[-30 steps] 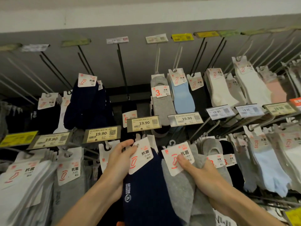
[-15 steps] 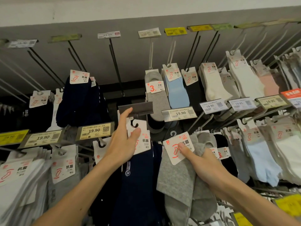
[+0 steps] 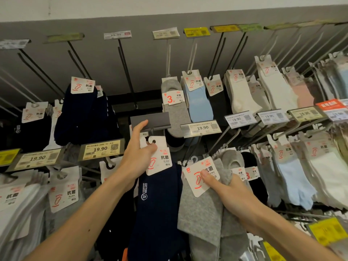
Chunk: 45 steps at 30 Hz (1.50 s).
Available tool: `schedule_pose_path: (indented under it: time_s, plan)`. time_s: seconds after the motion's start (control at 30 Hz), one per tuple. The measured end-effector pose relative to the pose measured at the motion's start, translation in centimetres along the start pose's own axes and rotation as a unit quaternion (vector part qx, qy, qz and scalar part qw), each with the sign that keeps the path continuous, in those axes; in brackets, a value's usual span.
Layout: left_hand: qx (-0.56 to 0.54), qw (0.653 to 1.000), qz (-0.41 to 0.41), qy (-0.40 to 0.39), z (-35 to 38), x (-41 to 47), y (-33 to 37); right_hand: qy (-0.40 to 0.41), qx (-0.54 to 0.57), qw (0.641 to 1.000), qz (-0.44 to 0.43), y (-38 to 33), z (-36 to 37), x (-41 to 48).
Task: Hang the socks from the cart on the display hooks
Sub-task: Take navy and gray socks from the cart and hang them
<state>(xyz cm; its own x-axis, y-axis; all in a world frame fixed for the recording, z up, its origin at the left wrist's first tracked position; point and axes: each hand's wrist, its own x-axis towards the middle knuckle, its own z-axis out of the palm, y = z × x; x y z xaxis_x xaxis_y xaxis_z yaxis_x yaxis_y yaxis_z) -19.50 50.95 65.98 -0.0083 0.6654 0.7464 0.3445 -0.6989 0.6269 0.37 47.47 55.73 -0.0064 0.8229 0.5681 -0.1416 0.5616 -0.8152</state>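
You were in the middle of hanging one pair: the navy socks (image 3: 160, 204) were up at the middle row of the display, but not yet on a hook. Your left hand (image 3: 138, 157) pinched their white card (image 3: 160, 159) between the thumb and the lower fingers, with the thumb just beside the hanging hole. The index finger was stretched up and pressed the grey price flap (image 3: 152, 119) upward, so the flap stood tipped up. The hole of the card was just below the flap, and the socks hung down from the card. The hook was mostly hidden behind the flap and your fingers, so I could not tell if its tip had entered the hole; in my judgement it had not. Your right hand (image 3: 231, 193) gripped the grey socks (image 3: 201, 213), with the thumb flat on their card and the other fingers curled behind the fabric, near the navy pair but lower and to the right. The cart was not in view. The next move, I think, asked you to hold the flap up, bring the hole to the hook tip, slide the card back along the wire and then let the flap fall. After that the grey pair needed its own hook.
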Motion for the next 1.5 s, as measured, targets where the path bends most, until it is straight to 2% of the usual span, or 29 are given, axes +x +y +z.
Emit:
schedule_pose_path:
  time_s: [0.27, 0.47, 0.6, 0.73, 0.87, 1.0, 1.1, 1.23, 1.4, 1.5]
  plan:
    - [0.061, 0.998, 0.007, -0.015, -0.6, -0.2, 0.8, -0.045, -0.014, 0.999, 0.019, 0.8, 0.9, -0.5]
    - [0.05, 0.996, 0.037, 0.062, -0.2, 0.0, 0.3, -0.09, -0.027, 0.995, 0.039, 1.3, 1.1, -1.2]
    - [0.06, 0.994, 0.042, 0.08, 0.3, 0.5, 0.2, -0.104, -0.043, 0.992, 0.055, 1.7, 1.0, -1.5]
    - [0.099, 0.989, 0.063, 0.088, 0.4, 0.2, 0.1, -0.122, -0.058, 0.989, 0.061, 2.1, 0.8, -1.8]
    - [0.18, 0.974, 0.087, 0.104, 0.9, -0.2, 0.3, -0.105, -0.041, 0.992, 0.061, 2.5, 0.8, -2.1]
    - [0.23, 0.965, 0.093, 0.089, 0.9, -0.3, -0.1, -0.086, -0.025, 0.994, 0.067, 2.9, 0.6, -2.5]
    - [0.212, 0.967, 0.109, 0.09, 1.1, 0.1, -0.7, -0.08, -0.022, 0.994, 0.073, 3.0, 0.5, -2.6]
    - [0.211, 0.968, 0.13, 0.044, 0.9, -0.1, -3.0, -0.078, -0.02, 0.994, 0.075, 2.8, -0.1, -2.9]
    - [0.238, 0.959, 0.139, 0.062, 1.4, -3.5, -4.4, -0.07, -0.011, 0.994, 0.088, 3.3, -0.5, -3.0]
    - [0.296, 0.95, 0.097, -0.004, 1.3, -7.3, -6.2, -0.063, -0.007, 0.993, 0.096, 3.5, -0.8, -2.8]
